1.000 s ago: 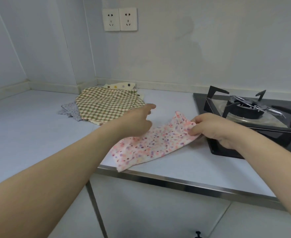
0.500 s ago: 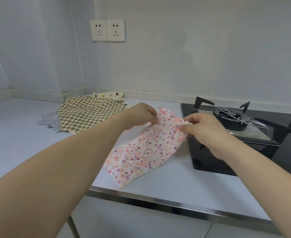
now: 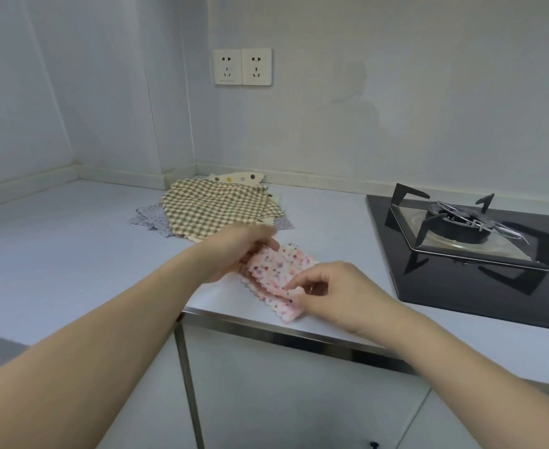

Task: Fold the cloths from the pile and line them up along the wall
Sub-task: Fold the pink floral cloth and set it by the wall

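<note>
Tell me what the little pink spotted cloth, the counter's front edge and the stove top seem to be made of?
The pink spotted cloth looks like soft thin fabric, perhaps microfibre: it bends in layers and has zigzag-cut edges. The counter's front edge looks like brushed metal, likely steel: grey with a dull sheen. The stove top looks like glossy black glass, since it mirrors the pot stand, which looks like dark matte metal.

Pale grey painted wall (image 3: 396, 92) behind, meeting a side wall in a corner at left. White double power socket plate (image 3: 243, 66) on it. Light blue-grey countertop (image 3: 56, 247) with metal front edge. Black glass gas hob (image 3: 480, 254) at right. White cabinet doors (image 3: 299, 400) below.
</note>
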Action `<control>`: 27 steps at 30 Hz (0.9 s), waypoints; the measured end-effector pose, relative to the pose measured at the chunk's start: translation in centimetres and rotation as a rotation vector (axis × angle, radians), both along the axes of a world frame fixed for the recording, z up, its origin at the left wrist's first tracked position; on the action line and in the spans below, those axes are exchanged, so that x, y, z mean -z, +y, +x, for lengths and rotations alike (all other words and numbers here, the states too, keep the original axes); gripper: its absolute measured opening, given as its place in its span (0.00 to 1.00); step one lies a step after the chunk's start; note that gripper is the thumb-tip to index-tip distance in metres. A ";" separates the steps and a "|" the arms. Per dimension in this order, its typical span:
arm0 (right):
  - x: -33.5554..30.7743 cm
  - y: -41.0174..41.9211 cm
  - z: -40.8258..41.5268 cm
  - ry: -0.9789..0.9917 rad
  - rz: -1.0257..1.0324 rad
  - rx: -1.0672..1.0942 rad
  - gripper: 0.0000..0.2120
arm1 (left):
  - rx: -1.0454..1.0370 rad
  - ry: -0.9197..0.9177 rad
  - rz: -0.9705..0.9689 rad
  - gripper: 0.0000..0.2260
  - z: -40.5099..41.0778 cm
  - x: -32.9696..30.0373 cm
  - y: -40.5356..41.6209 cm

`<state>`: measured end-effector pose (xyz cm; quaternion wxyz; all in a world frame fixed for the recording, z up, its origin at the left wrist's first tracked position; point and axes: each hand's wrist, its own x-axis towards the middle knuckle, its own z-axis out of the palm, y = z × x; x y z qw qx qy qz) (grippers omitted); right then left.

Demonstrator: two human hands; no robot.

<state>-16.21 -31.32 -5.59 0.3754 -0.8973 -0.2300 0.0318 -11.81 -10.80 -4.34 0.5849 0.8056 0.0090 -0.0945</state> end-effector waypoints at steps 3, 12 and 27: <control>0.6 0.2 -0.5 -0.018 -0.023 0.012 0.03 | -0.001 -0.213 0.356 0.09 -0.5 0.9 0.0; 2.0 -1.3 2.5 -0.155 -0.168 0.489 0.17 | -0.037 -0.331 0.315 0.09 -0.3 2.7 -0.1; 3.1 -1.7 2.4 -0.071 0.158 0.374 0.06 | 0.002 -0.138 0.691 0.23 -1.7 1.7 -2.0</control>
